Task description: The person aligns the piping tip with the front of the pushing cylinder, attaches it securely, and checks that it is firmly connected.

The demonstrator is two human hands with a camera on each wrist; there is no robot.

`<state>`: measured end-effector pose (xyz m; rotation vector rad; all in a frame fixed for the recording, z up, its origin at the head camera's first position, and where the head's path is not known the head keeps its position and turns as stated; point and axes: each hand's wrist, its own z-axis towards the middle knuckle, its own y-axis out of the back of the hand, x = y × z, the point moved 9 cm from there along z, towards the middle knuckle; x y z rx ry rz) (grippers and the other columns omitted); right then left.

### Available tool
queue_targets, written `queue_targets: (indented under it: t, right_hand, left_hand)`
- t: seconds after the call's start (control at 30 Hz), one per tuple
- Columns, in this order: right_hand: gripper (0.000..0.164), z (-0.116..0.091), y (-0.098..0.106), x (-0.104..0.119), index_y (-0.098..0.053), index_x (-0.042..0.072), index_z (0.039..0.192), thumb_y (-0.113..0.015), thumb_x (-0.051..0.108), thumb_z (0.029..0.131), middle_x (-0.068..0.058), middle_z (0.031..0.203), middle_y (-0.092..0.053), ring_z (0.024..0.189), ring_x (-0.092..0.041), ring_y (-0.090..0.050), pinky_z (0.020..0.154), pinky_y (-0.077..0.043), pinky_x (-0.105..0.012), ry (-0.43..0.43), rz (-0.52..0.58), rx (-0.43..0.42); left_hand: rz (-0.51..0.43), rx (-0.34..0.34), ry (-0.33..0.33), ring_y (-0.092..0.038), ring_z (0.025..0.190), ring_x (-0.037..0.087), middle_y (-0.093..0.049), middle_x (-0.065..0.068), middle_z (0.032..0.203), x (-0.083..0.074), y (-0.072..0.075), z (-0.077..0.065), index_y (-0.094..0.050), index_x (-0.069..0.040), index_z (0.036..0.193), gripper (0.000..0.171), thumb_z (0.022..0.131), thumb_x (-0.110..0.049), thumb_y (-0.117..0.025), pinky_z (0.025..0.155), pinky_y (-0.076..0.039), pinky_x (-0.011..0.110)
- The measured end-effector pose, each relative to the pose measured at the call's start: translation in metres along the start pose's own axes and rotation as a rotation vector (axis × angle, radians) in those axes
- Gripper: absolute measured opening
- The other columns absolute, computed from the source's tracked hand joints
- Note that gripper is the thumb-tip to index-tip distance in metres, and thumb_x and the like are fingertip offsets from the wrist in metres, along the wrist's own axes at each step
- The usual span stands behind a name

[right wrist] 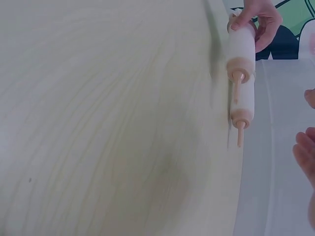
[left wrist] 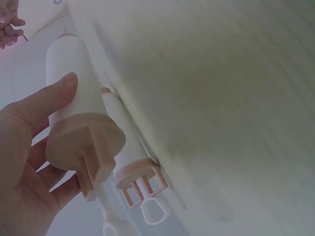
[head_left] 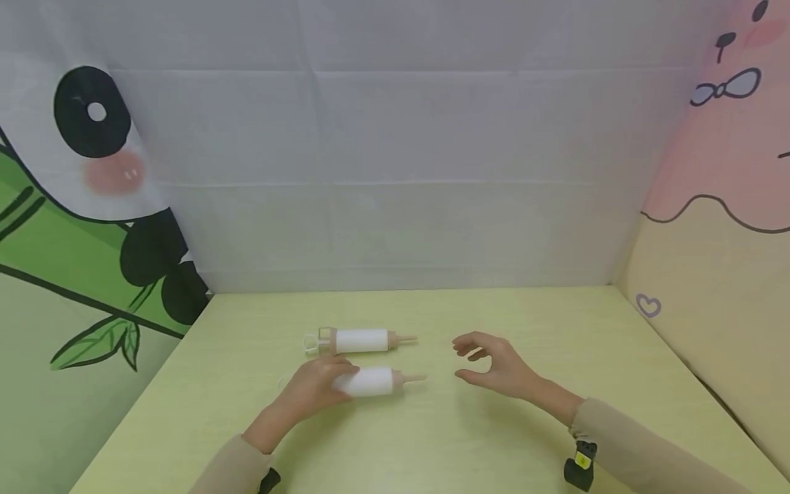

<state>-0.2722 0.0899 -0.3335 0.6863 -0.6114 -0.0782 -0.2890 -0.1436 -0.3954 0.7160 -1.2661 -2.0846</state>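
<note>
Two large syringes with white barrels, tan end caps and thin tan nozzles are on the table, nozzles pointing right in the head view. The nearer syringe (head_left: 373, 381) is in my left hand (head_left: 313, 390), thumb and fingers round its barrel near the handle end. In the left wrist view this syringe (left wrist: 71, 59) appears raised off the tabletop, with a white plunger loop at its handle end. Behind it lies the farther syringe (head_left: 363, 340), untouched. My right hand (head_left: 501, 367) hovers right of the nozzles, fingers loosely bent, thumb apart, holding nothing.
A pale yellow table (head_left: 524, 439) lies under both hands. Its back edge meets a grey-white cloth backdrop (head_left: 401, 226). Cartoon-printed panels stand at the left (head_left: 92, 274) and right (head_left: 710, 274) sides. Each sleeve has a dark wrist device at its cuff.
</note>
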Motion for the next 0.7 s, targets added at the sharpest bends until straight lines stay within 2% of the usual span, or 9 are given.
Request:
queue_targets:
  t: [0.07, 0.3, 0.47, 0.7]
  right_hand:
    - [0.04, -0.003, -0.001, -0.009, -0.056, -0.006, 0.105, -0.073, -0.007, 0.068, -0.017, 0.094, -0.062, 0.081, -0.034, -0.06, 0.063, -0.054, -0.041, -0.015, -0.011, 0.002]
    - [0.044, -0.018, -0.009, -0.047, -0.056, 0.003, 0.111, -0.075, 0.002, 0.071, -0.01, 0.098, -0.062, 0.082, -0.024, -0.062, 0.065, -0.054, -0.034, -0.066, -0.048, 0.023]
    - [0.043, -0.021, -0.008, -0.05, -0.057, 0.007, 0.111, -0.075, 0.007, 0.072, -0.004, 0.099, -0.062, 0.083, -0.013, -0.061, 0.066, -0.053, -0.029, -0.073, -0.053, 0.03]
    - [0.042, -0.024, -0.008, -0.052, -0.057, 0.006, 0.112, -0.074, 0.008, 0.074, -0.004, 0.098, -0.062, 0.082, -0.02, -0.061, 0.066, -0.053, -0.029, -0.095, -0.054, 0.035]
  left_hand:
    - [-0.02, 0.05, 0.025, -0.062, 0.083, 0.023, -0.067, 0.007, 0.093, 0.005, -0.005, -0.002, -0.069, -0.005, 0.096, 0.04, 0.06, -0.016, -0.082, 0.07, -0.052, 0.035]
    - [-0.148, 0.133, 0.047, -0.061, 0.086, 0.024, -0.067, 0.008, 0.094, 0.009, -0.015, -0.004, -0.067, -0.002, 0.097, 0.038, 0.063, -0.011, -0.079, 0.077, -0.051, 0.035]
    - [-0.188, 0.177, 0.065, -0.061, 0.088, 0.023, -0.066, 0.007, 0.095, 0.008, -0.022, -0.004, -0.066, -0.002, 0.099, 0.037, 0.065, -0.013, -0.078, 0.079, -0.05, 0.035]
    - [-0.191, 0.215, 0.115, -0.061, 0.091, 0.024, -0.066, 0.006, 0.098, 0.011, -0.028, -0.004, -0.066, -0.002, 0.102, 0.041, 0.065, -0.015, -0.079, 0.08, -0.049, 0.037]
